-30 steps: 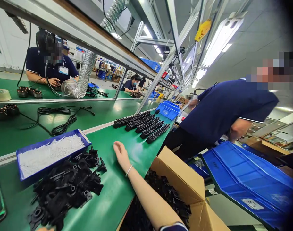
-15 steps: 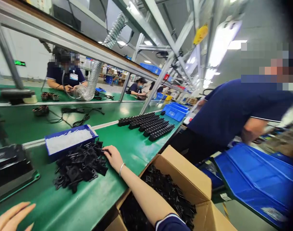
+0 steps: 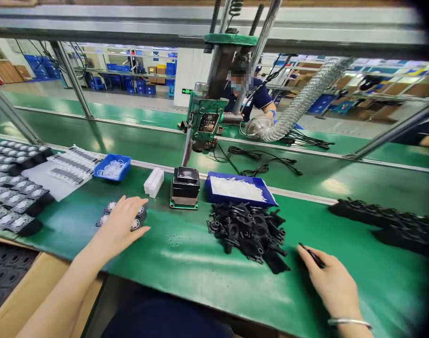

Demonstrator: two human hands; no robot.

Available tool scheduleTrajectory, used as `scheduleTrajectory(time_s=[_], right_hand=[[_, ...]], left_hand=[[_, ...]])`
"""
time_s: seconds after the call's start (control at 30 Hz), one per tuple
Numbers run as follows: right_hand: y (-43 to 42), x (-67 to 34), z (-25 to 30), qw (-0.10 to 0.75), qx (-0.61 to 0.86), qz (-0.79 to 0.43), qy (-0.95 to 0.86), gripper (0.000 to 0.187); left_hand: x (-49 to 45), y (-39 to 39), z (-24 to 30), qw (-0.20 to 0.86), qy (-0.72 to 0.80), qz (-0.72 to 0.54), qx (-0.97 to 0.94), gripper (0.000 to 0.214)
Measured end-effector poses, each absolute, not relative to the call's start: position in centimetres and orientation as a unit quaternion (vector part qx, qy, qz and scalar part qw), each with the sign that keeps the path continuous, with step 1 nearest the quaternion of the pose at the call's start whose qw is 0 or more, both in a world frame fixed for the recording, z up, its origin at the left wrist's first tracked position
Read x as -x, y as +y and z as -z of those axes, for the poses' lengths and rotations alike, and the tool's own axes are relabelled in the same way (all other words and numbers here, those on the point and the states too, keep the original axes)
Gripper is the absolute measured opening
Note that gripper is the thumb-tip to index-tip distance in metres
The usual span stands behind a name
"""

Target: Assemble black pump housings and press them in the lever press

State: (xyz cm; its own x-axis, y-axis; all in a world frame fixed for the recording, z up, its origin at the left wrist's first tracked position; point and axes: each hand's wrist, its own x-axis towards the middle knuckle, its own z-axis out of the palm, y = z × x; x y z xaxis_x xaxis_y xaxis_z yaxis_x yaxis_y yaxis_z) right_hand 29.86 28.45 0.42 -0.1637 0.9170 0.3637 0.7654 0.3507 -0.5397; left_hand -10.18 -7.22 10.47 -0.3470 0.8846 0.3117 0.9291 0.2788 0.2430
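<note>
My left hand (image 3: 118, 223) lies palm down over a small group of square black parts with white rings (image 3: 141, 211), its fingers stretched out and the thumb apart. The hand covers much of that group, so I cannot tell whether it presses on them. Between the thumb and fingers of my right hand (image 3: 332, 277) is a small black plastic part (image 3: 315, 257), held just above the green bench. To the left of that hand lies a loose heap of black plastic parts (image 3: 248, 230).
A green hand press (image 3: 207, 117) stands over a black block (image 3: 185, 188). Around it are a blue box of white pieces (image 3: 241, 188), a white block (image 3: 154, 182) and a blue tray of white rings (image 3: 112, 167). Rows of black parts (image 3: 13, 197) line the left; more black rows (image 3: 386, 220) line the right.
The view has swung left. My right hand has come away from the heap with a black part in its fingers. My left hand now shows over the ringed parts.
</note>
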Motion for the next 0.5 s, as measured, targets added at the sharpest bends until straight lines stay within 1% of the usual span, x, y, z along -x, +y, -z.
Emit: scheduleTrajectory(time_s=[0.07,0.13,0.2,0.23,0.3,0.37,0.4,0.43,0.5], right_hand=[[27.4,-29.8,-1.6,0.338,0.613,-0.162,-0.696,0.064],[25.3,-29.1,-3.4,0.396,0.642,-0.191,-0.628,0.06],[22.2,-27.7,-5.4,0.457,0.602,-0.233,-0.612,0.054],[20.4,-26.6,-6.2,0.471,0.554,-0.27,-0.632,0.051],[16.8,-24.1,-6.9,0.43,0.435,-0.364,-0.702,0.045],[13.8,-21.2,-6.2,0.344,0.321,-0.455,-0.756,0.032],[12.7,-19.8,-5.5,0.311,0.279,-0.469,-0.778,0.027],[12.0,-18.5,-4.7,0.295,0.257,-0.457,-0.798,0.022],[11.2,-16.9,-3.1,0.288,0.249,-0.42,-0.824,0.018]], left_hand=[[9.7,-7.5,-10.0,0.055,-0.796,0.156,0.583,0.06],[9.4,-7.8,-9.7,0.075,-0.801,0.125,0.581,0.059],[9.3,-8.2,-9.5,0.101,-0.808,0.099,0.571,0.054],[9.4,-8.3,-9.4,0.109,-0.81,0.09,0.568,0.051],[9.8,-8.5,-9.1,0.117,-0.811,0.082,0.568,0.046],[10.3,-8.7,-8.8,0.121,-0.807,0.077,0.573,0.04],[10.6,-8.7,-8.6,0.121,-0.803,0.074,0.578,0.038],[10.8,-8.8,-8.5,0.117,-0.798,0.073,0.586,0.035],[10.9,-8.9,-8.3,0.095,-0.781,0.087,0.611,0.035]])
